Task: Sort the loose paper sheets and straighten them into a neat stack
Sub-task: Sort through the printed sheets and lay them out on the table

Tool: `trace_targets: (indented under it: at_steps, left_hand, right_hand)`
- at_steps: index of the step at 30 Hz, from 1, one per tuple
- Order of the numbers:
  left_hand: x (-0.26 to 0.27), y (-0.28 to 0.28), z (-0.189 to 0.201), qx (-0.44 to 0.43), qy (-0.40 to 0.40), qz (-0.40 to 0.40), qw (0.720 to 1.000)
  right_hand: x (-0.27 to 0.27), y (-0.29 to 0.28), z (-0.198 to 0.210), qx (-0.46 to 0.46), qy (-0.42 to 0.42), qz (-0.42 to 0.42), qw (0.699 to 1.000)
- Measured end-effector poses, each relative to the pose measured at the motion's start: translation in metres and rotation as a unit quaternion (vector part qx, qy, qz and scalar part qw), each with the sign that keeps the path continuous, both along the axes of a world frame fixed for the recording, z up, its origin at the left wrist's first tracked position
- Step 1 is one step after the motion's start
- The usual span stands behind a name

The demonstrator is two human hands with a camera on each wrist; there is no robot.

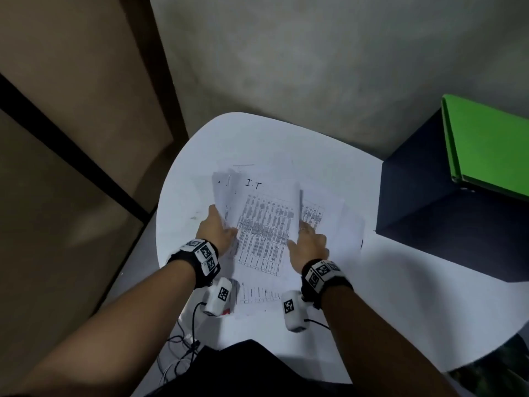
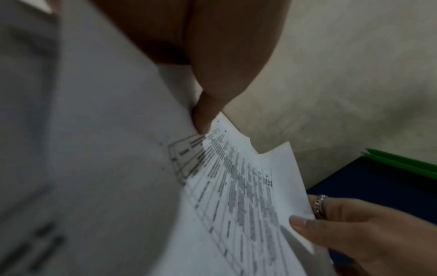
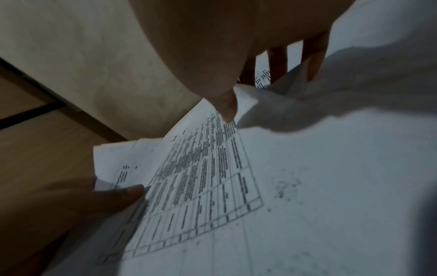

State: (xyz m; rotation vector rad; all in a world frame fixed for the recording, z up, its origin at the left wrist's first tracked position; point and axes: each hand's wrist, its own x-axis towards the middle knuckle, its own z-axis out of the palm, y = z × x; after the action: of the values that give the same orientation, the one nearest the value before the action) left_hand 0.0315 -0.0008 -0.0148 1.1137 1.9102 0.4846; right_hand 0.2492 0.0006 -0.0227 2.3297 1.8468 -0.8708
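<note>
Desk (image 1: 386,296) first: we see its white top carrying everything, with a dark box (image 1: 429,224) at its far right corner and a green folder (image 1: 492,144) on that box. Sheets (image 1: 266,230) lie fanned near the desk's middle, more loose ones spread beneath and to their right. Our left hand (image 1: 220,230) pinches the sheets' left edge, thumb on top. Our right hand (image 1: 310,243) pinches their right edge, which curls upward; a ring (image 2: 319,206) sits on one finger.
</note>
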Motion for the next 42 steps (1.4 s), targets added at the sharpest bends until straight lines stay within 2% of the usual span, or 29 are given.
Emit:
trace_targets:
  at_steps: [2,4,5,6,7,9,10,11,12,14,17,21,24,26,28,30,33,35,36,38,40,42]
  left_hand:
    - [-0.001,0.0,0.011,0.032,-0.007,0.005,0.999]
    - [-0.01,-0.001,0.028,0.1,-0.032,-0.002,0.994]
    - [-0.016,-0.002,0.04,0.14,-0.047,-0.013,0.989]
    - [-0.022,-0.001,0.052,0.177,-0.074,-0.018,0.981]
    - [-0.027,0.0,0.066,0.208,-0.113,-0.016,0.971]
    - [-0.034,0.005,0.091,0.239,-0.187,0.002,0.953]
    - [-0.037,0.009,0.102,0.252,-0.207,0.013,0.945]
    - [-0.039,0.013,0.113,0.267,-0.215,0.018,0.939]
    - [-0.039,0.017,0.122,0.289,-0.215,0.012,0.933]
    - [-0.039,0.02,0.137,0.327,-0.219,0.008,0.919]
    - [-0.037,0.019,0.135,0.351,-0.22,0.03,0.909]
    - [-0.033,0.014,0.097,0.299,-0.162,0.03,0.94]
    - [-0.021,0.008,0.075,0.237,-0.141,0.005,0.961]
    - [-0.015,0.008,0.07,0.232,-0.143,0.025,0.962]
    - [-0.014,0.01,0.08,0.269,-0.157,0.057,0.949]
    - [-0.014,0.015,0.096,0.322,-0.162,0.087,0.929]
    - [-0.008,0.017,0.123,0.412,-0.154,0.095,0.893]
    - [-0.002,0.016,0.123,0.427,-0.161,0.118,0.882]
    - [0.0,0.014,0.115,0.413,-0.174,0.129,0.885]
    - [0.004,0.007,0.091,0.346,-0.194,0.137,0.908]
    - [0.005,0.001,0.065,0.275,-0.182,0.125,0.936]
    - [0.001,0.004,0.057,0.256,-0.155,0.13,0.945]
  right_hand:
    - [0.007,-0.002,-0.001,0.019,-0.002,0.009,1.0]
    - [0.019,-0.001,0.007,0.064,0.012,-0.034,0.997]
    - [0.026,0.002,0.012,0.083,0.055,-0.07,0.993]
    - [0.032,0.005,0.021,0.098,0.135,-0.11,0.98]
    - [0.034,0.01,0.033,0.112,0.239,-0.143,0.954]
    - [0.031,0.02,0.068,0.138,0.447,-0.176,0.866]
    - [0.029,0.026,0.087,0.149,0.517,-0.177,0.824]
    - [0.027,0.031,0.105,0.167,0.554,-0.166,0.798]
    - [0.025,0.035,0.124,0.194,0.564,-0.148,0.789]
    - [0.024,0.037,0.148,0.248,0.541,-0.109,0.797]
    - [0.025,0.031,0.154,0.278,0.52,-0.065,0.805]
    - [0.025,0.027,0.122,0.222,0.488,-0.071,0.841]
    - [0.019,0.024,0.103,0.18,0.489,-0.099,0.848]
    - [0.016,0.021,0.098,0.188,0.471,-0.111,0.854]
    - [0.013,0.021,0.104,0.23,0.434,-0.116,0.863]
    - [0.01,0.023,0.119,0.287,0.433,-0.115,0.847]
    - [0.003,0.021,0.151,0.361,0.479,-0.091,0.795]
    - [0.0,0.016,0.153,0.378,0.471,-0.096,0.791]
    - [-0.001,0.014,0.147,0.371,0.453,-0.106,0.804]
    - [0.001,0.009,0.12,0.319,0.384,-0.132,0.856]
    - [0.005,0.008,0.08,0.228,0.322,-0.157,0.906]
    - [0.005,0.012,0.044,0.138,0.25,-0.177,0.942]
